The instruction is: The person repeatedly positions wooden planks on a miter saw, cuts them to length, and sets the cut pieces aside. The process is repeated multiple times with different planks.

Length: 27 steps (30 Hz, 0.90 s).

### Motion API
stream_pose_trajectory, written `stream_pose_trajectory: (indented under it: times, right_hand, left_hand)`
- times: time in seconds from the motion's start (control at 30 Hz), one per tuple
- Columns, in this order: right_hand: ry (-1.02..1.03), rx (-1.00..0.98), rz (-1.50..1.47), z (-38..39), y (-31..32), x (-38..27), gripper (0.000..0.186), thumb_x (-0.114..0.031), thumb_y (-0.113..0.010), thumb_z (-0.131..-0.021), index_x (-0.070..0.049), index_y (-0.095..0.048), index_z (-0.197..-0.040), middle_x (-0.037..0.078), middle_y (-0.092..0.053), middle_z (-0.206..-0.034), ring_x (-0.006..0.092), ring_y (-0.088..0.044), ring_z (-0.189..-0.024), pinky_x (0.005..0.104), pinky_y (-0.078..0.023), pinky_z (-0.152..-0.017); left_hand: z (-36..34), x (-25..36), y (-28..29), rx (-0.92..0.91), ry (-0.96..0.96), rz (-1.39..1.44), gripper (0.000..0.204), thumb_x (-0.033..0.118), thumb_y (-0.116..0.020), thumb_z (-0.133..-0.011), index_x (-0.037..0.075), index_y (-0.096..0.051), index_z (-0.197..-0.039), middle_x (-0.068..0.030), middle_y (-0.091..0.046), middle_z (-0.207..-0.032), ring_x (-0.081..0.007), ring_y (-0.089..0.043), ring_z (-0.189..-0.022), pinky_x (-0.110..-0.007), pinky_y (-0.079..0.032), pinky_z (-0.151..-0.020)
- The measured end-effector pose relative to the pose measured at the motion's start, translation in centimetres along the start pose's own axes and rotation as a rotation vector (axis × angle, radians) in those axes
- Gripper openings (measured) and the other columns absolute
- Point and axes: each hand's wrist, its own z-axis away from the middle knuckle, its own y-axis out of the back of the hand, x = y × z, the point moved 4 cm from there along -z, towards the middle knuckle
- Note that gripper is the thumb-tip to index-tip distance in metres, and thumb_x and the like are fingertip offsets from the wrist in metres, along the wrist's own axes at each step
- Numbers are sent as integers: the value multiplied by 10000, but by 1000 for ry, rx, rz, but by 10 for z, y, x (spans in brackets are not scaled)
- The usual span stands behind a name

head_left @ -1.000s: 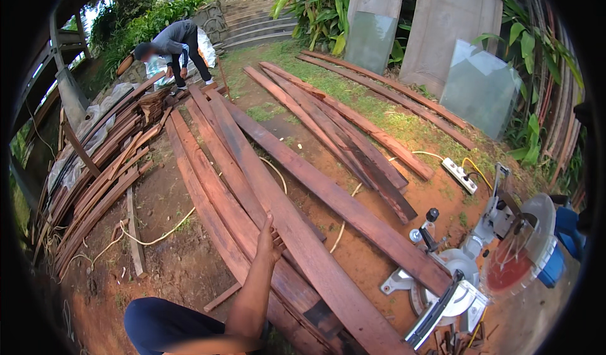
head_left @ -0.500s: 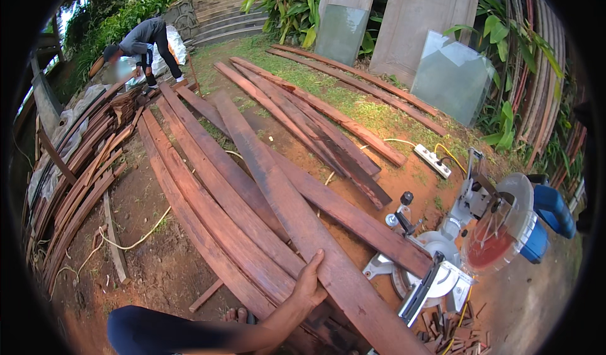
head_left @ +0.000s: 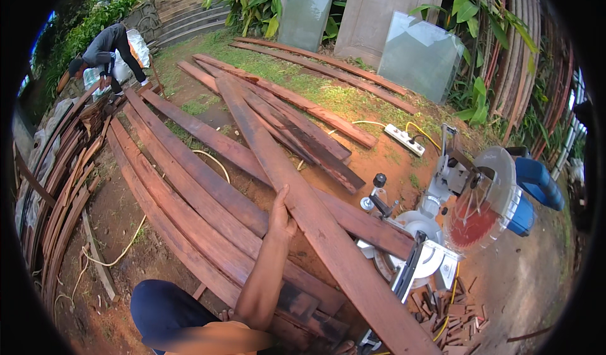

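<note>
My left hand (head_left: 283,211), on a raised forearm, grips the edge of a long dark-red wooden plank (head_left: 334,254) that runs diagonally from the bottom right over other boards. Beside it, another plank (head_left: 372,225) lies with its near end on the silver and blue mitre saw (head_left: 480,197). More loose boards (head_left: 189,216) lie beneath and left of my hand. A bit of skin shows at the bottom edge right of centre; I cannot tell whether it is my right hand or a foot.
A co-worker (head_left: 107,48) bends over a woodpile (head_left: 69,216) at the left. A power strip (head_left: 404,139) with cords lies behind the saw. Offcuts (head_left: 454,317) lie below it. Glass panes (head_left: 420,61) lean at the back; cords cross the ground.
The held plank has swung, its far end moving up and right across the other boards. My left hand has risen with it. The view has shifted, so the surroundings sit further left.
</note>
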Motion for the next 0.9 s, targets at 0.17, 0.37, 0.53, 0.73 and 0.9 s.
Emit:
stream_pose_trajectory:
  times: [0.17, 0.37, 0.53, 0.73, 0.9]
  right_hand:
    - [55, -172, -173, -89, 51, -114, 1019, -323, -909, -681, 9, -442, -1523, 331, -625, -1321, 516, -627, -1207, 536, -542, -1022]
    - [265, -60, -274, -251, 62, -302, 1173, -498, -985, -605, 70, -466, -1489, 284, -630, -1328, 446, -639, -1225, 503, -512, -1063]
    - [529, -45, -364, -376, 125, -482, 1067, -659, -872, -677, 125, -567, -1333, 333, -689, -1219, 450, -687, -1157, 505, -517, -1006]
    - [709, 468, -229, -497, 247, -650, 717, -531, -752, -893, 67, -616, -1263, 312, -687, -1235, 447, -682, -1150, 545, -544, -984]
    - [1184, 542, -309, -447, 233, -671, 627, -383, -754, -938, 16, -602, -1398, 230, -697, -1209, 415, -667, -1158, 534, -562, -954]
  left_hand:
    - [-27, 55, -4, 132, -182, -55, 679, 409, -748, -992, 30, -503, -1500, -182, -577, -1471, -332, -500, -1432, -534, -366, -1236]
    - [15, 88, 9, 293, -267, -9, 477, 429, -758, -992, 135, -599, -1332, -33, -632, -1307, -203, -575, -1210, -480, -432, -1100]
    - [70, 92, 13, 288, -224, 98, 380, 405, -724, -1020, 136, -633, -1273, -34, -661, -1235, -199, -588, -1211, -459, -446, -1103]
    - [101, 93, 33, 239, -202, 43, 402, 410, -699, -1030, 89, -628, -1259, -108, -680, -1298, -247, -622, -1237, -463, -482, -1102]
    - [100, 123, 102, 392, -311, 25, 472, 425, -689, -1030, 43, -607, -1296, -146, -662, -1361, -270, -614, -1283, -468, -488, -1118]
